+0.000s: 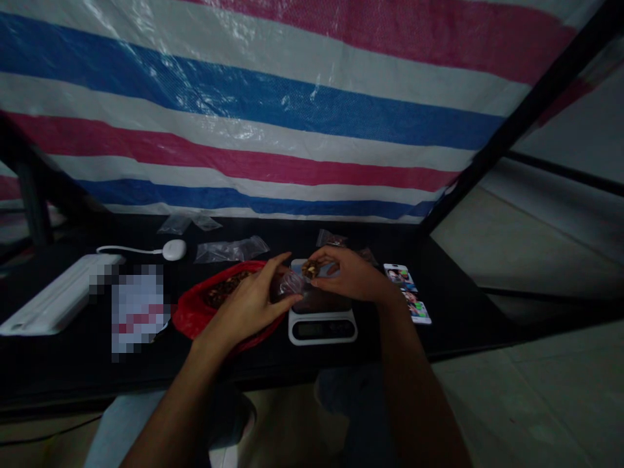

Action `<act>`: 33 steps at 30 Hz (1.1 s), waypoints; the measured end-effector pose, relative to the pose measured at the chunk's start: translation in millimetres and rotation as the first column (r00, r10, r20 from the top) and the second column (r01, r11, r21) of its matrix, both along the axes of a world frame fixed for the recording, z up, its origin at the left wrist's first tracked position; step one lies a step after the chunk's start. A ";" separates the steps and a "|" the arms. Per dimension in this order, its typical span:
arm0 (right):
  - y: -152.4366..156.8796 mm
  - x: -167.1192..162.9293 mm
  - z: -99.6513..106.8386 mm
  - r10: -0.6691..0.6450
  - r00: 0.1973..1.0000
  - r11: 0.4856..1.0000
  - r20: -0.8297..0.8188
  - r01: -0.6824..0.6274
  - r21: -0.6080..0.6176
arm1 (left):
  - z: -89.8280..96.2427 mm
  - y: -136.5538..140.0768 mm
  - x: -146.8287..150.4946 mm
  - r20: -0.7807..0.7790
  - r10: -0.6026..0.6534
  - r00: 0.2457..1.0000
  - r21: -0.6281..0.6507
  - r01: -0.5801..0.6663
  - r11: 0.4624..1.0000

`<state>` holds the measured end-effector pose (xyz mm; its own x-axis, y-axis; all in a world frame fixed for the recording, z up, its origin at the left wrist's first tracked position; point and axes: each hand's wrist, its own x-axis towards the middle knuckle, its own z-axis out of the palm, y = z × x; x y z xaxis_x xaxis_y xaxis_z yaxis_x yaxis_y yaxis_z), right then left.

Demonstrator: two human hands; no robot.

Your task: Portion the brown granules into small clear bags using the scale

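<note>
head view: the left hand (pixel 256 296) had its thumb and fingers spread around a clear bag (pixel 291 284); whether they pressed on the plastic, i could not tell. the right hand (pixel 348 276) pinched a clump of brown pieces (pixel 310 268) between thumb and fingers, right beside that bag and above the white scale (pixel 322 330). under the left forearm, a red bag (pixel 192 311) lay open with more brown bits (pixel 227 288) inside. a lit phone (pixel 419 305) rested to the right of the scale, and flat clear bags (pixel 231 249) lay beyond the red one.
</note>
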<state>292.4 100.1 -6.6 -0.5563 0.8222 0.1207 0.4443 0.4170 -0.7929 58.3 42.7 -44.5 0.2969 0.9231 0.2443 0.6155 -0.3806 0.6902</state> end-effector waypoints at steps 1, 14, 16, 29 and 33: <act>-0.7 -2.6 -0.3 0.007 1.000 1.000 -0.003 -0.007 0.015 | -0.9 -0.3 1.1 0.008 0.004 1.000 0.002 -0.004 1.000; -7.4 -16.8 -0.7 0.121 0.982 0.966 0.145 -0.151 0.212 | -6.5 0.1 7.6 0.071 0.031 0.997 0.020 -0.032 0.999; -10.8 -19.0 0.8 0.148 0.979 0.966 0.137 -0.173 0.194 | -8.3 0.5 8.1 0.062 0.034 0.997 0.030 -0.036 0.999; -16.3 -23.7 2.5 0.070 0.995 0.996 0.064 -0.073 0.041 | -17.4 5.2 8.1 0.020 0.031 0.999 0.007 -0.031 0.999; -16.1 -26.8 4.1 0.057 0.994 0.997 0.090 -0.062 0.047 | -16.2 3.3 7.4 0.004 0.034 0.999 -0.005 -0.034 0.999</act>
<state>265.6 84.0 -2.5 -0.6145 0.7814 0.1089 0.4851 0.4830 -0.7290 65.7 46.0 -60.7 0.2642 0.9338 0.2412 0.6255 -0.3563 0.6942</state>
